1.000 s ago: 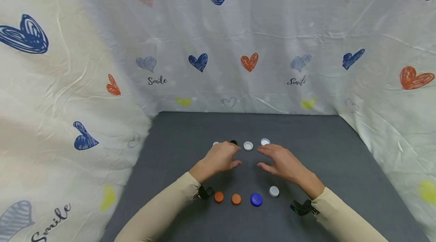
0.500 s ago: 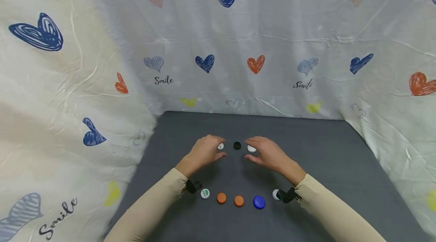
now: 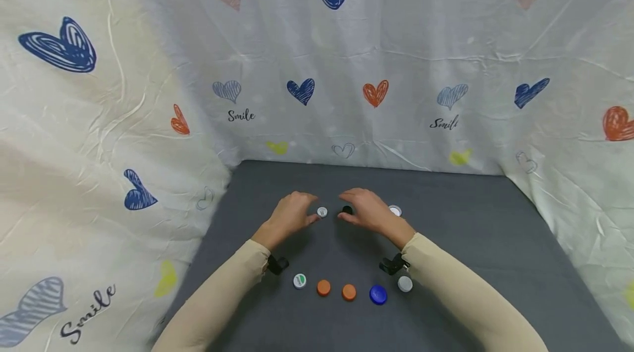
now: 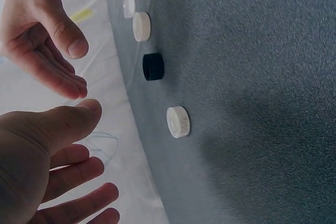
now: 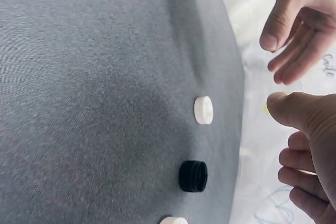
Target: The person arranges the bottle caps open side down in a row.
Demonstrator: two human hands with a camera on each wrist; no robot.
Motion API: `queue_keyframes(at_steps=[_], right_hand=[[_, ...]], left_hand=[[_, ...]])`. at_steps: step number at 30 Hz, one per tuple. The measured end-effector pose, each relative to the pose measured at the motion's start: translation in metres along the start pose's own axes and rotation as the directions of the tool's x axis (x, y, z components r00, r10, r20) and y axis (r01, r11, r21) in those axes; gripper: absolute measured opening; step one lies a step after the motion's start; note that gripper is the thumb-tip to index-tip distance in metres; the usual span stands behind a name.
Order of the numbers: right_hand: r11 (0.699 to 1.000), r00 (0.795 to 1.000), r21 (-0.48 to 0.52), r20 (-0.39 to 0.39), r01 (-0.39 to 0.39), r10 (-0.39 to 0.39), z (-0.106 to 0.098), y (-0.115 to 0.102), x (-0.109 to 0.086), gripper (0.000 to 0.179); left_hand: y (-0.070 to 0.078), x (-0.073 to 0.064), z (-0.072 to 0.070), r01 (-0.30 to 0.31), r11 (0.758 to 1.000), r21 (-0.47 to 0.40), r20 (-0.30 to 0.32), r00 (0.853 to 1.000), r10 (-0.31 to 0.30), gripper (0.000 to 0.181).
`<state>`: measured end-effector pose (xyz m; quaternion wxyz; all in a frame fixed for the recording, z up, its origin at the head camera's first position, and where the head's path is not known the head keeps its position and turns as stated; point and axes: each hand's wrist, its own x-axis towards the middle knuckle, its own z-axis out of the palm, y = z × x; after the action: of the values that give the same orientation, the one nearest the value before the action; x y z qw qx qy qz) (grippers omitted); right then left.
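In the head view my left hand (image 3: 288,214) hovers beside a small white bottle cap (image 3: 322,212), fingers relaxed and holding nothing. My right hand (image 3: 371,212) hangs by the black bottle cap (image 3: 347,210), partly covering it, and is also without anything in its grasp. The left wrist view has both hands raised off the table, thumbs and fingertips facing each other across a gap. Below them stand a white cap (image 4: 178,121), a black cap (image 4: 153,66) and two more white caps beyond. One of those is hidden behind the right hand in the head view.
Nearer the body lies a row of caps: a white one with a green mark (image 3: 299,281), two orange caps (image 3: 323,287), a blue cap (image 3: 378,294) and a plain white cap (image 3: 405,284). A heart-patterned cloth (image 3: 317,55) surrounds the dark grey table (image 3: 446,231).
Both hands have moved left over the back row, the right one farther, from the white caps to the black cap. The left hand has uncovered the small white cap. The head view has shifted slightly.
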<state>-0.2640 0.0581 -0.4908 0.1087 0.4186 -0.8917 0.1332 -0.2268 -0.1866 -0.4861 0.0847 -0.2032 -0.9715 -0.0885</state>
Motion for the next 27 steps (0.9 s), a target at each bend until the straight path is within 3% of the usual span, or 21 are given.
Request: queue_keyframes(at_steps=[8, 17, 27], right_hand=[[0.998, 0.996, 0.011, 0.065, -0.067, 0.067, 0.018, 0.001, 0.014, 0.050], [0.995, 0.989, 0.029, 0.115, -0.095, 0.091, 0.040, 0.004, 0.027, 0.047], [0.994, 0.985, 0.025, 0.141, -0.105, 0.101, 0.062, 0.001, 0.036, 0.029]], left_hand=[[-0.007, 0.009, 0.011, 0.051, 0.999, 0.001, 0.049, 0.998, -0.051, 0.049], [-0.014, 0.019, 0.030, 0.084, 0.996, -0.016, 0.091, 0.992, -0.082, 0.045], [-0.016, 0.031, 0.046, 0.117, 0.993, -0.023, 0.159, 0.981, -0.112, 0.038]])
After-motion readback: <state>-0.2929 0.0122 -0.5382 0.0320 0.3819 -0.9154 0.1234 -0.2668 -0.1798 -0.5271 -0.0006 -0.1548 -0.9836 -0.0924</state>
